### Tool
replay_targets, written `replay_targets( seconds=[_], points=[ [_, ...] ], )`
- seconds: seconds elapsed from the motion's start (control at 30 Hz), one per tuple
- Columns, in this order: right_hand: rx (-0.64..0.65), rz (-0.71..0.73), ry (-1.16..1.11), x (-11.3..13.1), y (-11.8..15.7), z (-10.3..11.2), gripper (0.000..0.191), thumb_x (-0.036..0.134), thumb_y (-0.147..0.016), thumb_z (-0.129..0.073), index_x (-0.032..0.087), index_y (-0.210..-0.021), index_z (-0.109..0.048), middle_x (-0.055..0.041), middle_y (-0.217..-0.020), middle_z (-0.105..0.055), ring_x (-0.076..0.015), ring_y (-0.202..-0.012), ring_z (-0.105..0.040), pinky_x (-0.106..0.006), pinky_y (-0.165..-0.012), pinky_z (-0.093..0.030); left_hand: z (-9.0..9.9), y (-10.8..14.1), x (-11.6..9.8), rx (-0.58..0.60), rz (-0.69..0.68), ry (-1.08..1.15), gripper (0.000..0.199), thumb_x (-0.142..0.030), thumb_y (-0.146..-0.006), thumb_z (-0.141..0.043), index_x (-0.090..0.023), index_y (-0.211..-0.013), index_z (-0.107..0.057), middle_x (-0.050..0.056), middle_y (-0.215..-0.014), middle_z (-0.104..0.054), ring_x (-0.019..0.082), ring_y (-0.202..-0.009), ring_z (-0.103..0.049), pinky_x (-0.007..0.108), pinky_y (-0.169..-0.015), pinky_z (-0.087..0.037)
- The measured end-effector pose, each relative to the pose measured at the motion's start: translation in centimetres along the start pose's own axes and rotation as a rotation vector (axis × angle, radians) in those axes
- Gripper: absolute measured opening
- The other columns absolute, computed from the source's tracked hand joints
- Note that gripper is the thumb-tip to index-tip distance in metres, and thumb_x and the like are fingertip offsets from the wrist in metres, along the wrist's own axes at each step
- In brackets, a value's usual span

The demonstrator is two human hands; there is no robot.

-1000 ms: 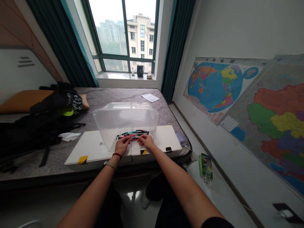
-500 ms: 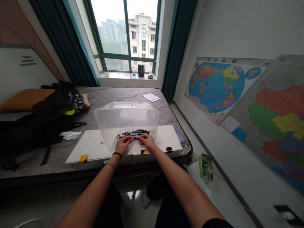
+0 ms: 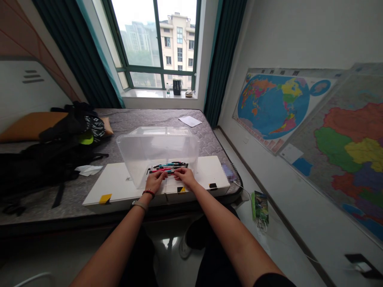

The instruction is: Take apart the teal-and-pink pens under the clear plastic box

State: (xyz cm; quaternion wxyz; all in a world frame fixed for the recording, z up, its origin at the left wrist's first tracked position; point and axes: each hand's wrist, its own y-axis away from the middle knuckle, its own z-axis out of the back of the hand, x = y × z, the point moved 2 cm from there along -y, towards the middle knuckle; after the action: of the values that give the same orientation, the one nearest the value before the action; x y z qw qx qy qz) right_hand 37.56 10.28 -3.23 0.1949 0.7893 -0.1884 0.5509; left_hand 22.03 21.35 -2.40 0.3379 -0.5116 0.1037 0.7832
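Note:
A clear plastic bin (image 3: 158,145) lies on its side on flat white boxes (image 3: 113,179), its opening facing me. Several pens (image 3: 170,164) in mixed colours lie in a row inside it, near the opening. My left hand (image 3: 155,181) is at the left part of the pens, thumb and fingers pinched on a pen. From the right, my right hand (image 3: 184,176) pinches at the same pen, its fingers close to the left ones. The pen is small and partly covered by the fingertips.
The boxes rest on a grey mattress (image 3: 125,119). Black bags (image 3: 74,127) and a white tissue (image 3: 89,170) lie to the left, a paper sheet (image 3: 190,121) behind the bin. A pixelated item (image 3: 229,172) with a cable is at the right edge; a green box (image 3: 259,208) stands on the floor.
Both hands stay at the front of the pens, their fingertips slightly farther apart than before. The view has shifted very slightly.

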Motion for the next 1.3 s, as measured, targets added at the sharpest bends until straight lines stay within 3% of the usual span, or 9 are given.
replay_targets(
  seconds=[0.37, 0.53, 0.7, 0.93, 1.13, 1.3],
  points=[
    [0.016, -0.002, 0.043, 0.3, 0.2, -0.1, 0.047, 0.045, -0.056, -0.089, 0.014, -0.085, -0.068, -0.0038, -0.076, -0.072, -0.0155, -0.07, -0.069, -0.027, -0.065, -0.057, -0.3, 0.3, -0.9, -0.018, -0.017, -0.057, 0.049, -0.061, -0.09, -0.049, -0.019, -0.072, -0.069, 0.001, -0.07, -0.069, 0.016, -0.068, -0.062, 0.026, -0.067, -0.044],
    [0.021, 0.037, 0.143, 0.1, 0.1, -0.2, 0.043, 0.055, -0.071, -0.078, 0.016, -0.08, -0.063, -0.0029, -0.072, -0.069, -0.0139, -0.065, -0.066, -0.023, -0.054, -0.054, -0.2, 0.2, -0.6, -0.002, -0.02, -0.043, 0.047, -0.061, -0.087, -0.054, -0.019, -0.074, -0.07, 0.001, -0.07, -0.07, 0.016, -0.068, -0.062, 0.027, -0.067, -0.045],
    [0.037, 0.028, 0.306, -0.1, -0.2, -0.5, 0.043, 0.057, -0.088, -0.061, 0.017, -0.074, -0.058, -0.0014, -0.064, -0.065, -0.0101, -0.05, -0.059, -0.02, -0.046, -0.049, -0.2, -0.2, 0.0, 0.024, -0.014, 0.034, 0.045, -0.061, -0.081, -0.063, -0.019, -0.089, -0.075, 0.004, -0.079, -0.074, 0.018, -0.073, -0.065, 0.029, -0.072, -0.05],
    [0.06, 0.065, 0.452, -0.3, -0.5, -0.4, 0.058, 0.066, -0.091, -0.046, 0.017, -0.064, -0.058, -0.0014, -0.055, -0.061, -0.0088, -0.043, -0.055, -0.019, -0.045, -0.045, -0.1, -0.5, 0.4, -0.001, 0.013, 0.091, 0.047, -0.06, -0.07, -0.073, -0.018, -0.091, -0.076, 0.007, -0.088, -0.077, 0.022, -0.084, -0.069, 0.034, -0.079, -0.055],
    [0.066, 0.052, 0.342, -0.6, -0.5, -0.3, 0.032, 0.051, -0.091, -0.059, 0.019, -0.083, -0.054, 0.0016, -0.065, -0.065, -0.0088, -0.048, -0.058, -0.018, -0.047, -0.048, -0.1, -0.5, 0.4, -0.008, 0.05, 0.143, 0.045, -0.057, -0.069, -0.075, -0.018, -0.091, -0.077, 0.008, -0.087, -0.077, 0.023, -0.083, -0.07, 0.036, -0.081, -0.056],
    [0.038, 0.035, 0.367, -0.5, -0.2, -0.4, 0.018, 0.036, -0.092, -0.059, 0.019, -0.085, -0.054, 0.0026, -0.065, -0.065, -0.0086, -0.047, -0.058, -0.019, -0.047, -0.05, -0.3, -0.4, 0.4, -0.023, 0.062, 0.132, 0.041, -0.055, -0.071, -0.074, -0.019, -0.091, -0.076, 0.007, -0.088, -0.077, 0.022, -0.084, -0.07, 0.035, -0.081, -0.054]
  ],
)
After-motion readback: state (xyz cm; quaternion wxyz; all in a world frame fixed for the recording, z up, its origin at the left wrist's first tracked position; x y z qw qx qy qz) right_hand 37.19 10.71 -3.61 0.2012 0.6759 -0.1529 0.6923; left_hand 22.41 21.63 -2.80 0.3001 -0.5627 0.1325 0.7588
